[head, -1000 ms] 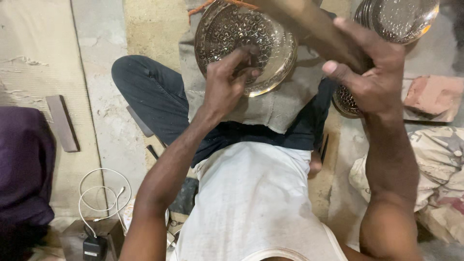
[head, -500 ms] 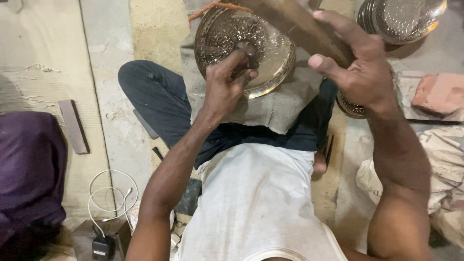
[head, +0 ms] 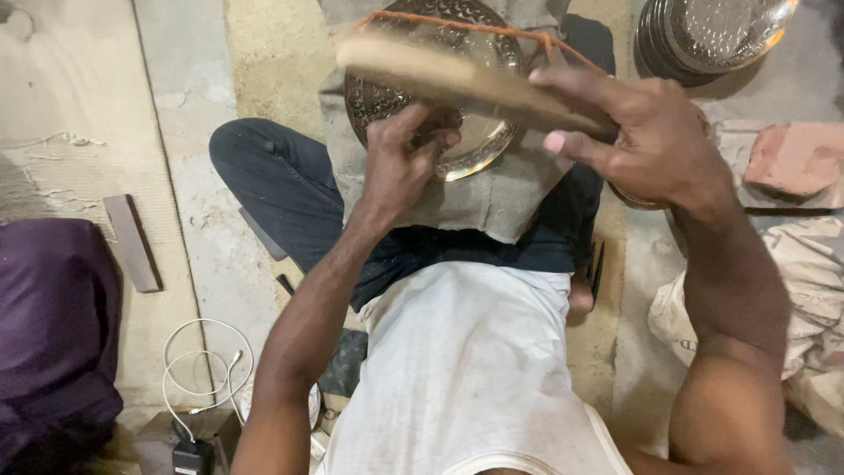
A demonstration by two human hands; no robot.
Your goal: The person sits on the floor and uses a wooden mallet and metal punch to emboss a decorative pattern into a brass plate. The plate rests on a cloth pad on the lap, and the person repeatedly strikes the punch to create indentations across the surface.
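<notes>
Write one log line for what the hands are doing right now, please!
left hand: pressing small tool on metal plate | right hand: gripping wooden stick raised over plate | plate on grey cloth in lap | plate stack beside

The right hand (head: 655, 145) has swung the wooden stick (head: 457, 79) leftward across the plate (head: 479, 149).

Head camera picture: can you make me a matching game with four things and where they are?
Things:
1. plate
2. stick
3. white cable
4. brick

Places:
A. floor, far right
B. in the right hand
C. on the lap cloth, under the left hand
D. floor, lower left

Pairs: 1-C, 2-B, 3-D, 4-A
</notes>
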